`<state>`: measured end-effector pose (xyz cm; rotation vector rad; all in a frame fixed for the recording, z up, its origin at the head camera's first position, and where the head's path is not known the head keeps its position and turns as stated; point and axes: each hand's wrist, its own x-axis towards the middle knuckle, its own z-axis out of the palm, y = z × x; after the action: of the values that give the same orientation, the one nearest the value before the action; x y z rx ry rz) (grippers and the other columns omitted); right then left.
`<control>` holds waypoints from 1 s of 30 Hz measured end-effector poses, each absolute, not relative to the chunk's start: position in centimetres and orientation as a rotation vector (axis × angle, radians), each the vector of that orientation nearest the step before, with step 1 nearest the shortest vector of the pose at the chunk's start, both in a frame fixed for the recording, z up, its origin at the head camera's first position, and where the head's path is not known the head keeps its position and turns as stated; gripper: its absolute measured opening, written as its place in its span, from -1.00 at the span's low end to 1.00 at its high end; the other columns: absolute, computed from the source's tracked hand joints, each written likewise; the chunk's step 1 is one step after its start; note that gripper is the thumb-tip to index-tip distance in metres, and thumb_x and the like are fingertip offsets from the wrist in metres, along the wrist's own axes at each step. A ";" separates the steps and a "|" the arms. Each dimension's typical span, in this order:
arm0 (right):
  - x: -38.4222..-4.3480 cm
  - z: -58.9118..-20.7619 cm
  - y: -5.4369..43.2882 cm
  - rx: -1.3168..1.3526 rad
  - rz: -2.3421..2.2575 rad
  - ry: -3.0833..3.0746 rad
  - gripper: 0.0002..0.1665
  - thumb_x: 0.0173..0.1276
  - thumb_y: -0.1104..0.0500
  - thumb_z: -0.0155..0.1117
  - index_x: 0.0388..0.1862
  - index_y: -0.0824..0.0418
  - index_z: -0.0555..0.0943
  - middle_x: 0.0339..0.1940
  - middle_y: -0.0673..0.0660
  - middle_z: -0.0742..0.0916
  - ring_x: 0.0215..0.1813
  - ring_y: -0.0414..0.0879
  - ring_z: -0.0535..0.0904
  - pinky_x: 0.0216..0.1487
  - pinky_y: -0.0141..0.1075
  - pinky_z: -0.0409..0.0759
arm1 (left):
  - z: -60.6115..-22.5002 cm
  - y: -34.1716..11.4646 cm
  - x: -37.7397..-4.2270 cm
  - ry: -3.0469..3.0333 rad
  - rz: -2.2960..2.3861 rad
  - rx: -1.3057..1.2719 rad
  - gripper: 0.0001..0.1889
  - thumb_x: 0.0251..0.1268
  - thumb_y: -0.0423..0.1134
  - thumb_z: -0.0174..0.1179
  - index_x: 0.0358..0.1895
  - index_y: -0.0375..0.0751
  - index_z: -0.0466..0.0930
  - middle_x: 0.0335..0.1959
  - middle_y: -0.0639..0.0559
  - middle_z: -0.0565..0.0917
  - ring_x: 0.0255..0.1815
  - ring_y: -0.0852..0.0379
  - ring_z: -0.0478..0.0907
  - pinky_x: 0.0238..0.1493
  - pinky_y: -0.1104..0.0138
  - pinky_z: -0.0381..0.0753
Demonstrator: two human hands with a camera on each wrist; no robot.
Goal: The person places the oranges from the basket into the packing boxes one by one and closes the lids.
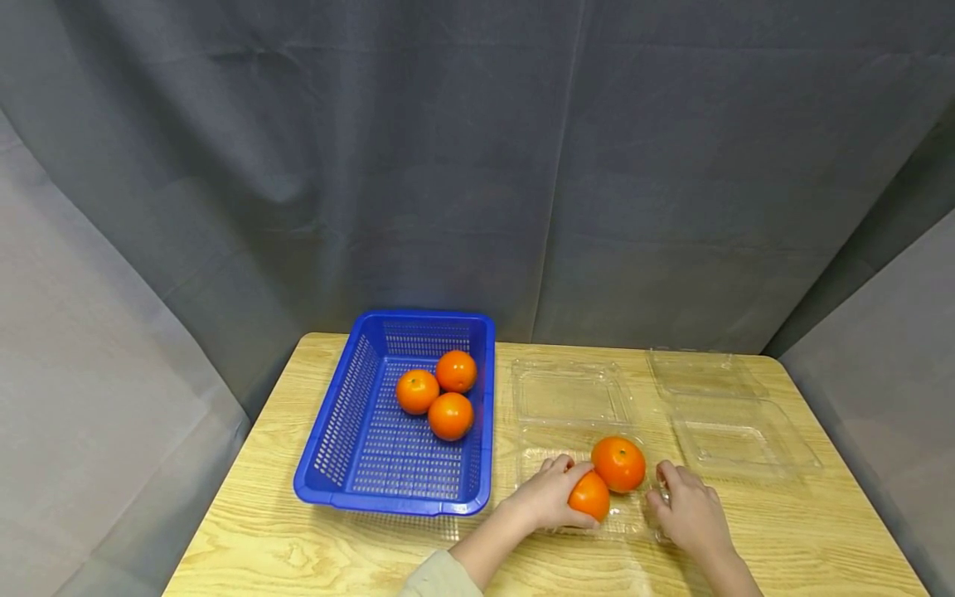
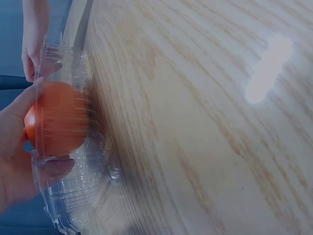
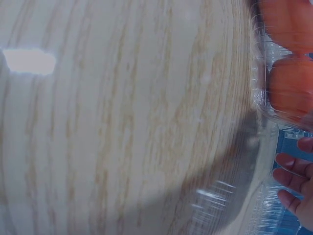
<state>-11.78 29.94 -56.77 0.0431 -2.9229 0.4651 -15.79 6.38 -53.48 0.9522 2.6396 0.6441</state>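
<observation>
My left hand (image 1: 550, 497) holds an orange (image 1: 589, 497) low in a clear plastic clamshell box (image 1: 537, 464), thumb and fingers around its sides. A second orange (image 1: 619, 464) sits in the same tray, just behind and to the right. In the left wrist view, the held orange (image 2: 61, 117) shows through the box's clear wall, with the left hand (image 2: 14, 152) curved about it. My right hand (image 1: 690, 510) is beside the box's right edge. Its fingers (image 3: 291, 178) are loosely bent and hold nothing in the right wrist view.
A blue perforated basket (image 1: 395, 504) stands at the left with three oranges (image 1: 451, 416) inside. The box's lid (image 1: 570, 394) lies folded back behind the tray. Another open clear box (image 1: 739, 444) rests at the right of the wooden table (image 1: 246, 539). Grey curtains (image 1: 448, 166) hang behind.
</observation>
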 end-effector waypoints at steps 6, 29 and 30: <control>-11.7 -56.7 29.9 0.042 0.467 -2.924 -0.81 0.11 0.13 0.17 -0.33 0.14 0.39 -0.45 0.03 0.52 -0.32 0.04 0.50 -0.39 -0.02 0.37 | -53.4 6.3 -15.7 2.629 0.644 0.922 -0.19 -0.10 0.25 0.27 0.31 0.17 0.25 0.08 0.08 0.36 0.05 0.17 0.35 -0.19 0.34 0.47; -11.8 -56.7 29.9 0.032 0.463 -2.942 -0.80 0.13 0.13 0.17 -0.29 0.14 0.41 -0.42 0.04 0.55 -0.28 0.06 0.52 -0.36 0.00 0.38 | -52.7 5.8 -14.8 2.737 0.616 0.994 -0.26 0.06 0.29 0.10 0.35 0.19 0.19 0.26 0.06 0.30 0.21 0.11 0.29 0.05 0.22 0.40; -11.8 -56.7 29.9 0.033 0.461 -2.942 -0.80 0.13 0.13 0.17 -0.29 0.15 0.41 -0.42 0.04 0.55 -0.28 0.06 0.52 -0.36 0.00 0.38 | -52.6 5.8 -14.8 2.766 0.615 1.010 -0.27 0.08 0.28 0.09 0.35 0.18 0.19 0.26 0.06 0.30 0.22 0.11 0.30 0.06 0.21 0.40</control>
<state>-11.78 29.93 -56.72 0.0326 -2.9415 0.4611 -14.79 5.80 -52.63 1.0105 2.7656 0.6153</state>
